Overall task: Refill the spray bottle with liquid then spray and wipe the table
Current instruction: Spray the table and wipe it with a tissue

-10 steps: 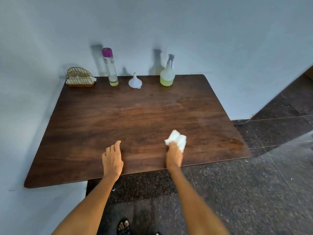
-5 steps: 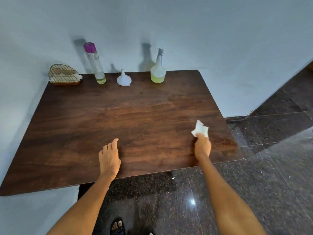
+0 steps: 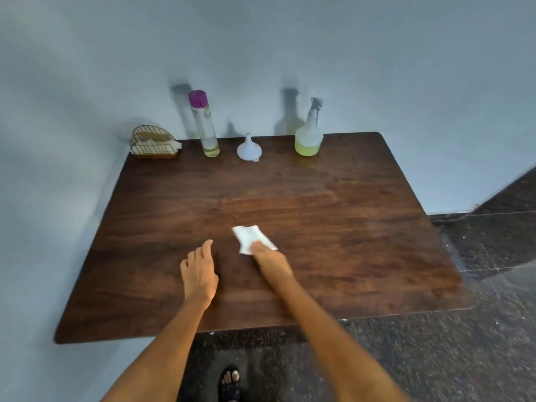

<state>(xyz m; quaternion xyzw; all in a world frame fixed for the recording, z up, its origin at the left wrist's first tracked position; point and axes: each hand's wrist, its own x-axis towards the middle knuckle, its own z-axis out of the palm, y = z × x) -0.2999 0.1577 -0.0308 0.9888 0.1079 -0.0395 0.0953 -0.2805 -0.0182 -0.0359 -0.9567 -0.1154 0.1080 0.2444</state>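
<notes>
My right hand [image 3: 265,256] holds a white tissue [image 3: 249,236] down on the dark wooden table [image 3: 348,227], near its middle. The hand is blurred, and its fingers look curled over the tissue's near edge. Just left of it, my left hand [image 3: 200,271] rests on the tabletop with relaxed fingers and holds nothing. The spray bottle [image 3: 309,134], with yellow-green liquid in its base, stands at the back edge. A tall clear bottle [image 3: 204,126] with a purple cap stands at the back left, with a white funnel [image 3: 249,148] between the two bottles.
A gold wire napkin holder [image 3: 153,143] sits in the back left corner of the table. A pale wall runs behind and to the left. Dark speckled floor [image 3: 464,358] lies to the right and in front, and a sandalled foot [image 3: 230,381] shows below the table edge.
My right hand swept the tissue out to the table's right side, then back left to the middle, close to my left hand. The left hand stayed planted on the table.
</notes>
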